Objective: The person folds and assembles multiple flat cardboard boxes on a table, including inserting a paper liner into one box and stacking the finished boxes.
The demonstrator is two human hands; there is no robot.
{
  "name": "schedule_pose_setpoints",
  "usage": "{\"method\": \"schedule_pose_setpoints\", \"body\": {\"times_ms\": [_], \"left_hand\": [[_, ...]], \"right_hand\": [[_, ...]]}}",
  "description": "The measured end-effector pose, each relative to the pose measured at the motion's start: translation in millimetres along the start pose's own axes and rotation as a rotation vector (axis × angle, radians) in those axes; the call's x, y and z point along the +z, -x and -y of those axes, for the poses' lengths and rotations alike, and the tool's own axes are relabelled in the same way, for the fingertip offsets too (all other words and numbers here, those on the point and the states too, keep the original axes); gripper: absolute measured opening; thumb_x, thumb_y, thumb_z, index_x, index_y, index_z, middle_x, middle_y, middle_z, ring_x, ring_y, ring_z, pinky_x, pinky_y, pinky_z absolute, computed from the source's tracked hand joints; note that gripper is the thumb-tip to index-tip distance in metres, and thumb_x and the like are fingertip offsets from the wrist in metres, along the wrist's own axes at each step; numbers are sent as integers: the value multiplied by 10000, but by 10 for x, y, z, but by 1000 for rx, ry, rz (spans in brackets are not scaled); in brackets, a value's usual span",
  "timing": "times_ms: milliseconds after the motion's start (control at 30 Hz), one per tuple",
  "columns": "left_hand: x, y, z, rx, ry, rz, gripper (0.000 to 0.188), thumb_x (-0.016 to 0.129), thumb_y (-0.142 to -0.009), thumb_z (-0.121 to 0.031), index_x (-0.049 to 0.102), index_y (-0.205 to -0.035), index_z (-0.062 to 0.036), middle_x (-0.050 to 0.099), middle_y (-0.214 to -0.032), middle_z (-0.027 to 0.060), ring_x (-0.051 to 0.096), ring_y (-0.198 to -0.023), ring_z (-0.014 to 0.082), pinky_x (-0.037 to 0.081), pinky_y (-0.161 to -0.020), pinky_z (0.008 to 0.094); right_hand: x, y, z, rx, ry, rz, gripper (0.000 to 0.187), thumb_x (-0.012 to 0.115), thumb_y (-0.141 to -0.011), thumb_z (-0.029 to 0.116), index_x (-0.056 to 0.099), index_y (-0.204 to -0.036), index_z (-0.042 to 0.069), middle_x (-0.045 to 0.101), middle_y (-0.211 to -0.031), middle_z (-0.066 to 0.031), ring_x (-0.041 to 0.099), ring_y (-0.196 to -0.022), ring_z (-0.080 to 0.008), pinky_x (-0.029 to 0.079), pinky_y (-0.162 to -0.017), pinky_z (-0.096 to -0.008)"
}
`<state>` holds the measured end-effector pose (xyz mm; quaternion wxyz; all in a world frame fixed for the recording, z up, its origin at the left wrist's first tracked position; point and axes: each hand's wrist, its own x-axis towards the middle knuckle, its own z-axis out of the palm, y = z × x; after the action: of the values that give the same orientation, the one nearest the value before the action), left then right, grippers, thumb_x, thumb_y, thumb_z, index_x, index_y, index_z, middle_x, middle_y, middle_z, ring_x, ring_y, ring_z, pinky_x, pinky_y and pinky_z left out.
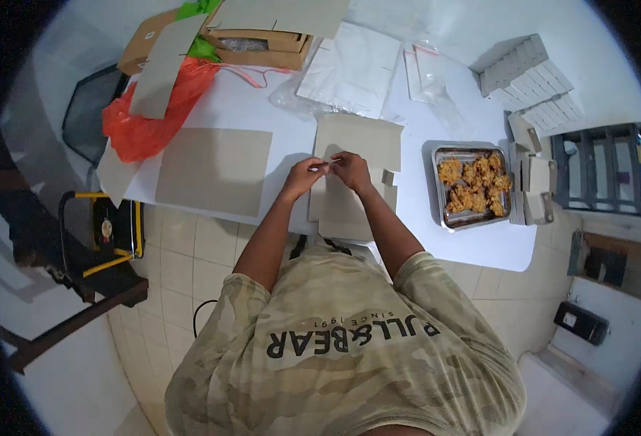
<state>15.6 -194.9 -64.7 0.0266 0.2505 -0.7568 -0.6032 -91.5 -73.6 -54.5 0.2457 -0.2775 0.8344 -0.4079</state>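
A flat, greyish-brown cardboard box blank (pixel 360 134) lies at the table's front edge, with slots cut in its right side. Above its middle my left hand (pixel 302 179) and my right hand (pixel 351 171) come close together, fingers closed in a pinch. Between the fingertips shows something small and pale, too small to make out. Left of the blank rests a plain grey cardboard sheet (pixel 213 173). Over to the right, a metal tray (pixel 437 207) holds several golden-brown fried pieces (pixel 473 185), which look like fried chicken.
A red plastic bag (pixel 146 134) and an open cardboard carton (pixel 280 51) occupy the far left. White sheets (pixel 353 69) in clear plastic lie at the back. Stacked folded boxes (pixel 531 76) stand far right, more boxes (pixel 537 174) beside the tray. A black-and-yellow folding step (pixel 109 225) is left of the table.
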Motion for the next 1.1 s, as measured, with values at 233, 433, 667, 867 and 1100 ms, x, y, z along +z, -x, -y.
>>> {"method": "schedule_pose_setpoints", "body": {"times_ms": [233, 433, 667, 867, 1100], "left_hand": [[-41, -102, 128, 30, -40, 108, 303, 617, -761, -246, 575, -948, -12, 609, -897, 100, 583, -792, 170, 455, -698, 283], [-63, -128, 162, 92, -94, 210, 296, 626, -754, -233, 577, -938, -6, 611, -882, 102, 583, -781, 175, 456, -698, 286], [-41, -188, 289, 117, -73, 183, 290, 635, -748, -220, 576, -939, -10, 610, -877, 87, 572, -793, 157, 451, -701, 284], [-107, -114, 167, 93, 55, 238, 190, 602, -737, -147, 577, -873, -16, 606, -799, 79, 564, -728, 148, 442, -646, 291], [-123, 1, -72, 68, -325, -40, 158, 574, -723, -160, 521, -687, -16, 547, -605, 135, 546, -580, 264, 422, -547, 339]], "right_hand": [[39, 112, 134, 119, -25, -64, 265, 589, -705, 72, 581, -960, -4, 632, -732, -120, 625, -668, -155, 484, -602, -250], [149, 211, 78, 171, -112, -215, 267, 644, -661, 97, 611, -921, 49, 639, -781, -105, 627, -710, -192, 487, -653, -287], [282, 229, 91, 199, -307, -252, 232, 556, -742, -24, 556, -974, -23, 624, -830, -118, 607, -746, -142, 498, -650, -242], [231, 256, 195, 198, -88, -344, 264, 588, -705, 17, 572, -969, 18, 633, -787, -119, 619, -711, -172, 494, -640, -267], [93, 404, 540, 87, 102, -410, 272, 604, -677, 58, 588, -948, 32, 632, -742, -127, 620, -655, -180, 487, -616, -270]]}}
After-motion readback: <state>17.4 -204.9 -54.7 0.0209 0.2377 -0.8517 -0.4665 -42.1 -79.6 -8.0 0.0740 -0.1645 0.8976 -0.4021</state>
